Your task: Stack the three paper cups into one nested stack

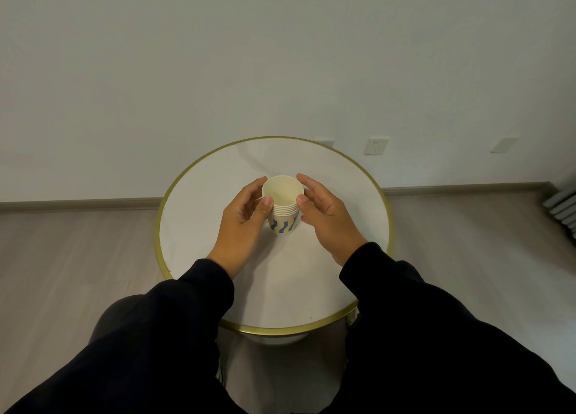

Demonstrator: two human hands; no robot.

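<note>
A round white desk (199,226) with a gold rim stands on a pale wood floor (62,258) against a plain white wall (218,55) — a socket (376,146) sits low on that wall. Near the desk's middle stands the stack of paper cups (283,208), upright, long axis vertical, mouth open upward, several rims showing above a blue wavy print. The left hand (246,217) and right hand (324,214) flank it — fingers (267,202) curled narrowly round the upper rims, thumbs touching the near side, other fingertips at the far side.
</note>
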